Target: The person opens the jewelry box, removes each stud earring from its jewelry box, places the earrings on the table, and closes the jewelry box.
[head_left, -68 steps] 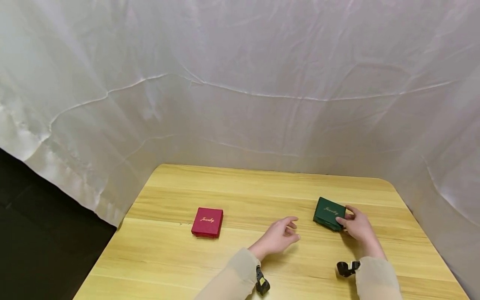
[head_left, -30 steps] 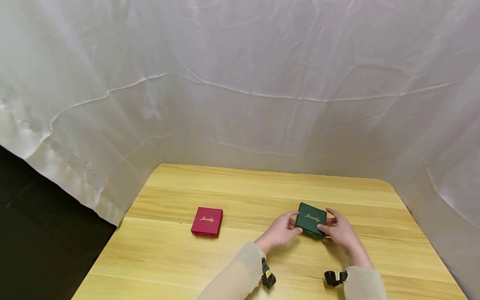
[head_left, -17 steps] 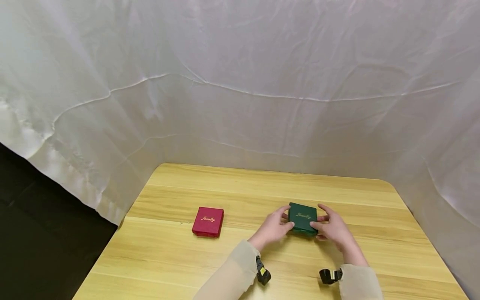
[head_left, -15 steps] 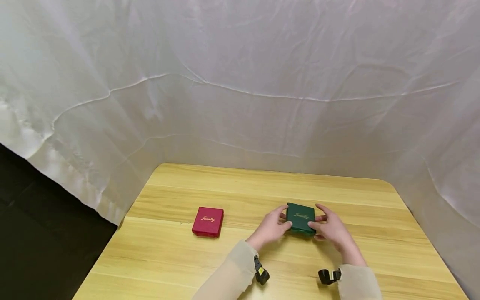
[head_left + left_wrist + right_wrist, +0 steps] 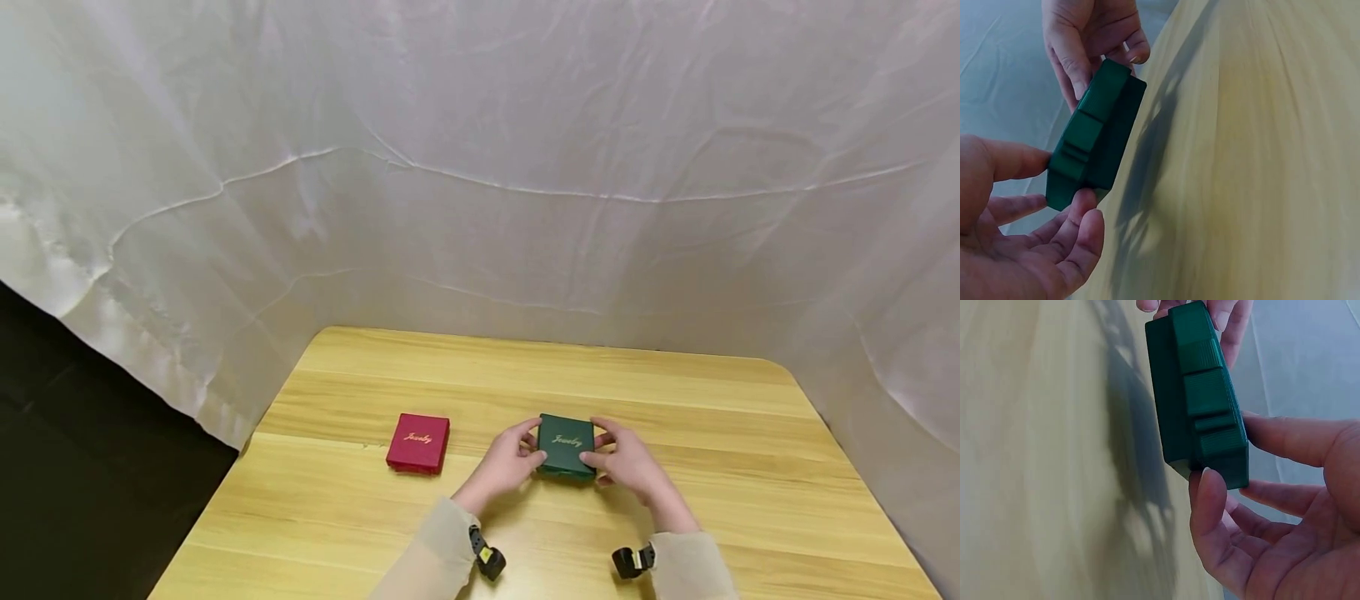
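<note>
A dark green jewelry box with gold "Jewelry" lettering is held between my two hands, its lid closed. My left hand grips its left side, thumb near the front corner. On the opposite side my right hand grips it the same way. In the left wrist view the green box hangs above the table, its shadow falling on the wood. The right wrist view shows the box's ribbed front edge between the fingers of both hands. To the left, a red jewelry box sits closed on the table.
The wooden table has light grain and rounded back corners. A pale satin curtain stands behind it and along the sides. Dark floor shows at the left. Each wrist carries a small black camera.
The right hand brought the green box leftward from the right side of the table. My left hand met it and took hold, and both hands then moved left with it. The red box stayed put.
</note>
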{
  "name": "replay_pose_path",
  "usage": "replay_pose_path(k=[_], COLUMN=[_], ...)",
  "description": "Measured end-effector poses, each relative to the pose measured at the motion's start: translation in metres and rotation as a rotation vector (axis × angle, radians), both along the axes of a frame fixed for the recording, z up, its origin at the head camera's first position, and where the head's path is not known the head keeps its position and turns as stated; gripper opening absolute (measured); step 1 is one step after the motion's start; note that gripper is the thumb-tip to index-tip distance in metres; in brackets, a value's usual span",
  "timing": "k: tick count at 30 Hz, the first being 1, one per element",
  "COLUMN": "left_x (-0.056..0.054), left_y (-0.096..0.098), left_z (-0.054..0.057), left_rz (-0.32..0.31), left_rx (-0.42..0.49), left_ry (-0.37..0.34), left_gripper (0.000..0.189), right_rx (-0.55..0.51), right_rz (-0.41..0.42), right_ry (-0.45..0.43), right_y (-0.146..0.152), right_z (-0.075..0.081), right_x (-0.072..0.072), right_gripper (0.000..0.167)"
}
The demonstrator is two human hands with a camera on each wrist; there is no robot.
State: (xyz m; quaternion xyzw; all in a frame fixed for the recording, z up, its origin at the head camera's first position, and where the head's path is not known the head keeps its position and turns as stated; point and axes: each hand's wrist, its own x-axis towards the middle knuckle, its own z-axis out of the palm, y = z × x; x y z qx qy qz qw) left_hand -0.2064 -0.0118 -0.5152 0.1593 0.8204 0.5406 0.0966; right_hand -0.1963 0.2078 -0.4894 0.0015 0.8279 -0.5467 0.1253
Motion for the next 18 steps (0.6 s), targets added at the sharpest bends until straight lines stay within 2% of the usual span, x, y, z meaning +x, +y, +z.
replay_pose_path(k=[11, 18], left_x=[0.011, 0.015], left_y=[-0.035, -0.05], left_z=[-0.007, -0.009], left_rz=[0.049, 0.069], left_rx=[-0.028, -0.026], left_ry=[0.001, -0.005], left_gripper=[0.056, 0.055], right_rx=[0.019, 0.038], right_rz=[0.011, 0.031], right_ry=[0.021, 0.033], right_y=[-0.04, -0.055], right_z=[-0.01, -0.018], right_x=[0.0, -0.003], right_gripper=[0.069, 0.068])
